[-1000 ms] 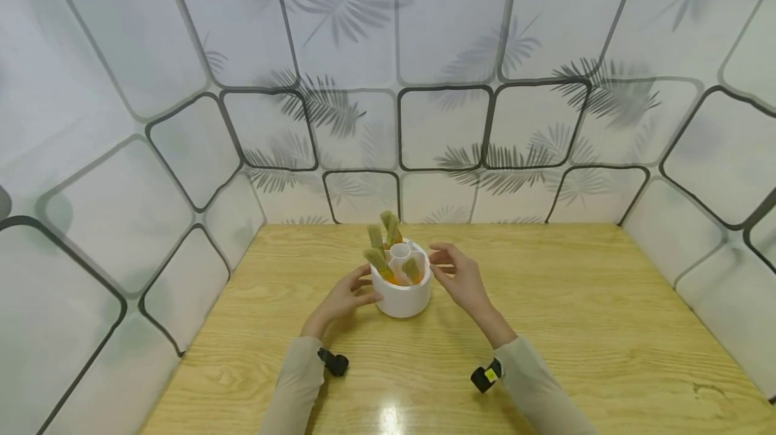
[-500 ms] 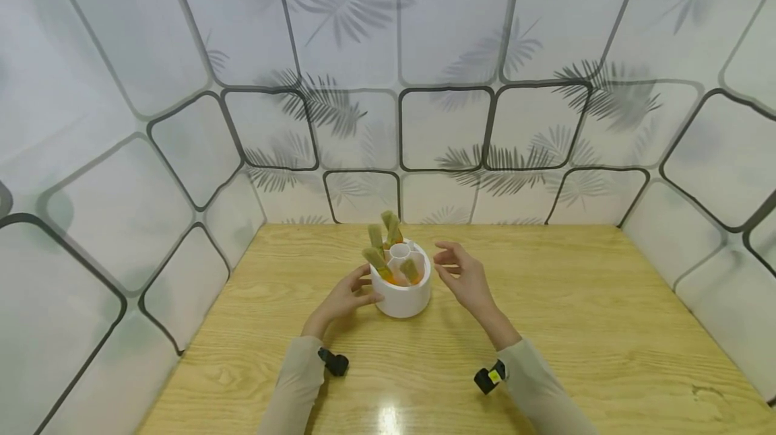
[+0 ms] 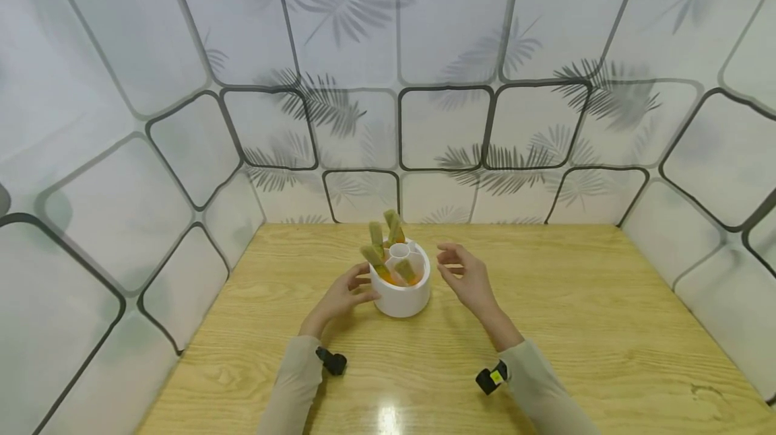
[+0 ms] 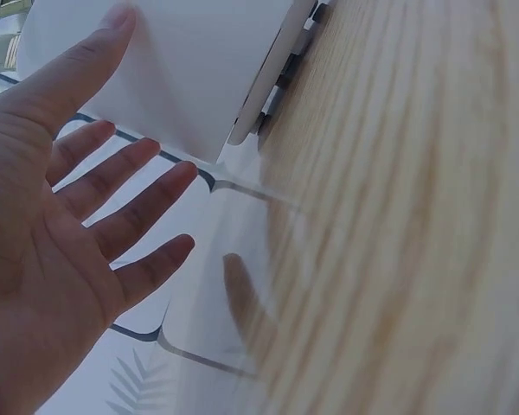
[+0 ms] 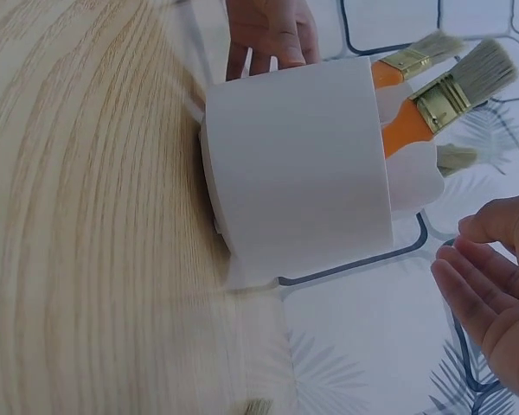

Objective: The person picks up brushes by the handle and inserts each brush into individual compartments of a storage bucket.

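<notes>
A round white holder [image 3: 403, 302] with inner compartments and a central tube stands on the table. Several flat paintbrushes [image 5: 411, 125] with orange handles lean in it, bristles up. My left hand [image 3: 341, 297] is at the holder's left side; in the left wrist view its thumb [image 4: 91, 65] lies against the white wall while the other fingers spread out relaxed. To the right of the holder, my right hand [image 3: 471, 281] hovers a short gap away, fingers loosely bent with nothing between them. The lower parts of the brush handles are hidden inside the holder.
The wood-grain table [image 3: 558, 327] extends around the holder on all sides. Behind it and at both sides rises a pale wall covering [image 3: 445, 128] with dark rounded squares and leaf prints. Each wrist wears a small black camera [image 3: 332, 361].
My right hand has drawn slightly away to the right from the holder's rim. The brushes have turned a little, the front one shifting left. My left hand stays nearly in place.
</notes>
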`<state>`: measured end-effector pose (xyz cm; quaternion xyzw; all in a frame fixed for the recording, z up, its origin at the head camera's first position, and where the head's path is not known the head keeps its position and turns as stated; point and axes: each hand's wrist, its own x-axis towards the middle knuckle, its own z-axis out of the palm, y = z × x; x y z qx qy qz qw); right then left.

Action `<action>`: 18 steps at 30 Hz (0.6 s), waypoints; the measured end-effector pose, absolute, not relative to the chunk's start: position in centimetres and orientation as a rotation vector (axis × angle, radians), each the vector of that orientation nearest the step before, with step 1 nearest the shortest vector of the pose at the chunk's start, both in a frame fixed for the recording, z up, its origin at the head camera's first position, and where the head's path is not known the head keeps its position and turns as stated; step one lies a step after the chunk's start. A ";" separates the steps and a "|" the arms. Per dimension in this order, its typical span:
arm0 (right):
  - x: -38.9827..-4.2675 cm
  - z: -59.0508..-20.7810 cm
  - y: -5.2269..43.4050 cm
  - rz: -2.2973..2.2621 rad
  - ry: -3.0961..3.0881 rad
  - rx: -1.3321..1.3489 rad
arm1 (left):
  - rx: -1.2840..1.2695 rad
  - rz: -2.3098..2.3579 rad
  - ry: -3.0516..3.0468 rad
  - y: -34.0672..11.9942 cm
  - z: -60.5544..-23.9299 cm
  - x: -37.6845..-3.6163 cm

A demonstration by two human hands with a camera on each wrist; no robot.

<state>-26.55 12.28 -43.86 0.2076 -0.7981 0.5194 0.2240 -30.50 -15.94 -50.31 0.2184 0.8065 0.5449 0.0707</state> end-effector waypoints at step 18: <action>-27.4 -45.5 13.6 1.409 -2.241 0.510 | 0.652 1.664 2.344 -15.8 -47.7 -29.1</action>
